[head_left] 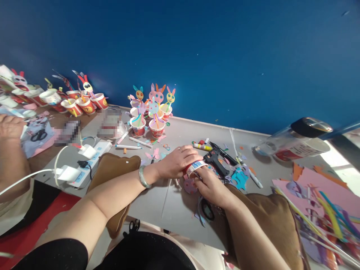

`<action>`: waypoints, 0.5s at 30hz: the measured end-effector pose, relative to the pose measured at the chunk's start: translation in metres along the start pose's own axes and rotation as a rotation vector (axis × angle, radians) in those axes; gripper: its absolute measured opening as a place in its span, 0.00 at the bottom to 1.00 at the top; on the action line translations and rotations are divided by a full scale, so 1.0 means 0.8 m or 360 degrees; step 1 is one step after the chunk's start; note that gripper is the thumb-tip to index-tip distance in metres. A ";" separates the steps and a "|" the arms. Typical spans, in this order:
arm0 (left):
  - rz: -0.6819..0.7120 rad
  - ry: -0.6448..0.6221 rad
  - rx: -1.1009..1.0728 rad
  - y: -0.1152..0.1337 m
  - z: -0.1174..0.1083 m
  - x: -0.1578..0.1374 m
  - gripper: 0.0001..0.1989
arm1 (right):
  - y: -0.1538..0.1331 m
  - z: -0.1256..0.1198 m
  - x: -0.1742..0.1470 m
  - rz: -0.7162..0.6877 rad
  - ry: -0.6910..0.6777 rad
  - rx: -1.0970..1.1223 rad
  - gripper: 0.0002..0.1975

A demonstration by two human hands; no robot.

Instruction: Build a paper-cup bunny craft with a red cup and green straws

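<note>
Paper cup [194,167] is held tipped over the near-middle of the grey table [180,210], mouth turned toward the right. It is gripped from the left by the left hand [182,162], fingers curled over its far side, little gap left. Right hand [211,186] is brought in from the near right, fingers bent and run in at the cup's mouth — tips are hidden by the rim, so whether anything is pinched there cannot be told.

Step in hand, as judged: something being set or pressed inside the cup while it is braced. Next move calls for the cup to be kept steady by the left and the right fingertips to be drawn out without the wall being dented.

Glue gun [218,162] is laid just beyond the cup to the right, yellow marker [203,147] on the far side. Pink paper disc [190,186] is left just near of the cup, black scissors [207,209] below the right hand. Cups with rabbit-eared figures [157,129] are grouped far left, well apart
</note>
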State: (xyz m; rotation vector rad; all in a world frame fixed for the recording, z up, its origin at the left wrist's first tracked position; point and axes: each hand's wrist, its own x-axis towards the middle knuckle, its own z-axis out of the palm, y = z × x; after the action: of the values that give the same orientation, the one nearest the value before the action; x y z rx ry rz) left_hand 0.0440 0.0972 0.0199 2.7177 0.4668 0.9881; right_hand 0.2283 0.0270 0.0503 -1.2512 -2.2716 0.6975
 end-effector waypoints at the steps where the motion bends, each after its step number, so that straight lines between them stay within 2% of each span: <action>1: 0.0008 -0.0001 0.0014 0.000 0.001 -0.001 0.18 | 0.001 0.001 0.000 0.0014 -0.0019 0.0001 0.07; 5: 0.0016 -0.0005 0.0072 -0.003 0.001 -0.004 0.18 | 0.007 0.006 0.004 0.0045 -0.0076 -0.0004 0.08; 11: -0.0010 -0.0145 0.0084 -0.004 0.000 -0.006 0.19 | 0.016 0.020 0.003 0.0087 -0.0196 0.0118 0.07; 15: -0.0002 -0.0139 0.0029 -0.006 0.002 -0.006 0.19 | 0.020 0.028 0.002 0.0094 -0.0108 0.0149 0.04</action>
State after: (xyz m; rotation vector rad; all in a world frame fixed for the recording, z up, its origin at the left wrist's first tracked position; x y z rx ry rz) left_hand 0.0400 0.0994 0.0146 2.7632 0.4637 0.8643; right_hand 0.2242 0.0308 0.0237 -1.2724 -2.2361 0.8697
